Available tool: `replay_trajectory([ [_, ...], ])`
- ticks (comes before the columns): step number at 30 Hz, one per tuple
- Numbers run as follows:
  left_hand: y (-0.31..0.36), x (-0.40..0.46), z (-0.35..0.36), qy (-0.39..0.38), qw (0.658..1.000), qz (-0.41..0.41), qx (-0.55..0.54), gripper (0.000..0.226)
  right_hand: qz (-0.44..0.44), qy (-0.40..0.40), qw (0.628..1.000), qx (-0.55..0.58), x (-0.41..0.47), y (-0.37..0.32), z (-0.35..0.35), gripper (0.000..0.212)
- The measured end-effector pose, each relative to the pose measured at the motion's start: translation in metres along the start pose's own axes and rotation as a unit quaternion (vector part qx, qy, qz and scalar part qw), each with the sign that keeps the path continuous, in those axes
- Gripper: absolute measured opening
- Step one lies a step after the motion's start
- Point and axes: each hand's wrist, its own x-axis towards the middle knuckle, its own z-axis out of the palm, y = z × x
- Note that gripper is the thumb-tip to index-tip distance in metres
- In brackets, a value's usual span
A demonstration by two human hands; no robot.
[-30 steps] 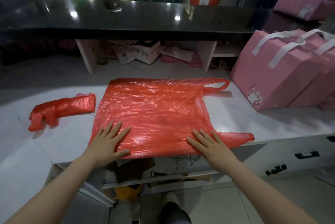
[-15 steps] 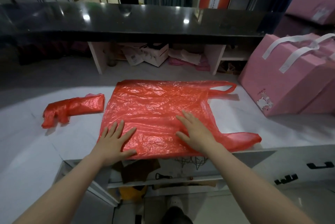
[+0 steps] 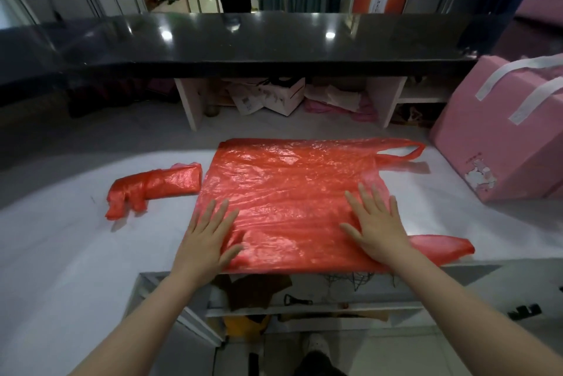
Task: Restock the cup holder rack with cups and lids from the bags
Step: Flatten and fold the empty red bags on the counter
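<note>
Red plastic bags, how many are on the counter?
2. One red bag lies spread flat under both hands; a second, folded red bag lies to its left. Others may be hidden out of view.

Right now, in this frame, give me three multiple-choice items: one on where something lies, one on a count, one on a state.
1. Where does the rolled-up red bag lie relative to the flat red bag?
A. On top of it
B. To its left, on the white counter
C. On the black upper counter

2. How many red plastic bags are on the white counter?
A. One
B. Two
C. Four

3. What are the left hand and right hand doing?
A. Both rest flat, fingers straight, on the flat red bag
B. Both grip its handles
C. One holds a cup

Answers:
1 B, the rolled-up bag lies just past the flat bag's left edge.
2 B, one spread flat and one rolled up.
3 A, both palms lie on the plastic with fingers spread.
</note>
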Motion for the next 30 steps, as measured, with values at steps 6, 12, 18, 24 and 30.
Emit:
replay_trajectory([
  [6,-0.021,-0.029,-0.005,-0.067,0.996,0.054,-0.02,0.097,-0.176,-0.057,0.981,-0.061,-0.046,-0.015,0.014,0.098],
  [12,-0.029,-0.044,0.006,-0.032,0.996,0.059,-0.051,0.08,-0.099,-0.048,0.994,-0.016,-0.064,-0.003,0.016,0.079],
  [18,-0.033,-0.059,0.005,0.073,0.988,0.081,-0.106,0.064,-0.091,0.059,0.991,0.075,-0.082,0.002,-0.014,0.053],
  [24,-0.03,-0.047,-0.005,0.067,0.982,0.039,-0.17,0.058,-0.057,0.169,0.973,0.148,-0.074,0.007,-0.042,0.029],
  [30,-0.009,-0.011,-0.028,0.075,0.9,-0.181,-0.39,0.019,0.05,0.229,0.972,0.032,-0.067,0.028,-0.048,0.019],
])
